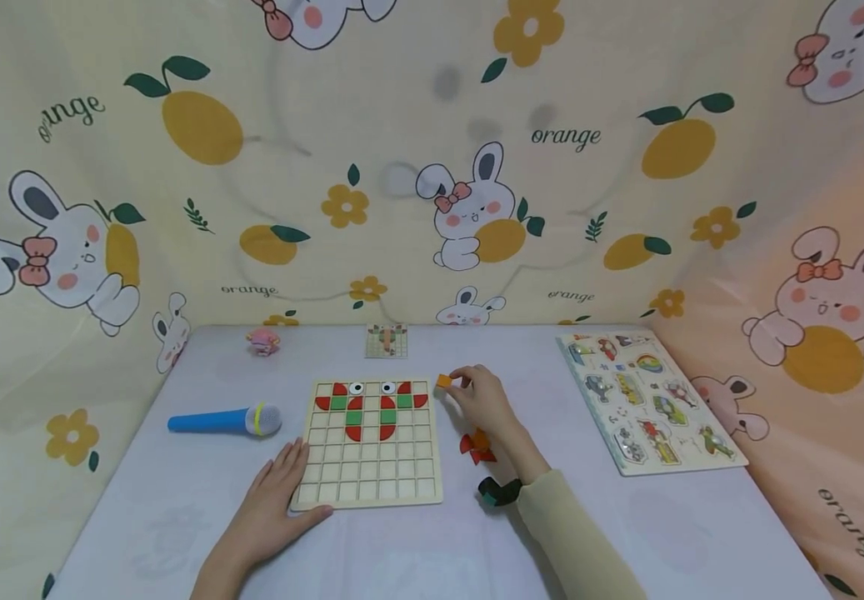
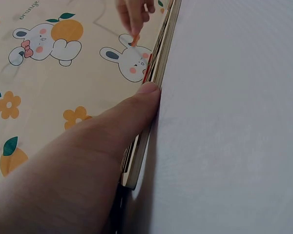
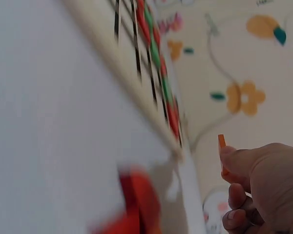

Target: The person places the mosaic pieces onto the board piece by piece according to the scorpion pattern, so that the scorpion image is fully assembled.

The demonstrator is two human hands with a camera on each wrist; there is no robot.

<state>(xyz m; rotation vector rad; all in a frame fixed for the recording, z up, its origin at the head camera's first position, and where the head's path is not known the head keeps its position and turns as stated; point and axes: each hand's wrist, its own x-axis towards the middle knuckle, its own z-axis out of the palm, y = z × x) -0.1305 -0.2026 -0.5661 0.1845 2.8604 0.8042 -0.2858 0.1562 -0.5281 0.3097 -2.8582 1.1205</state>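
A wooden grid board [image 1: 402,477] lies on the table, with red and green tiles and two round eye tiles set in its upper rows. My left hand [image 1: 267,500] rests on its lower left corner, fingers straight along the left side; in the left wrist view the thumb [image 2: 147,88] presses the board's edge. Just off the board's upper right corner, my right hand [image 1: 486,404] pinches an orange square tile [image 1: 443,381] between thumb and fingers. The right wrist view shows this orange tile [image 3: 221,141] held on edge, above the table. Loose red tiles [image 1: 469,446] lie below the right hand.
A small pattern card [image 1: 375,343] is behind the board. To the left lie a blue toy microphone [image 1: 214,422] and a pink toy [image 1: 262,341]. A picture puzzle board [image 1: 611,417] sits at right. Beside the right wrist is a dark object [image 1: 502,493] with a green part.
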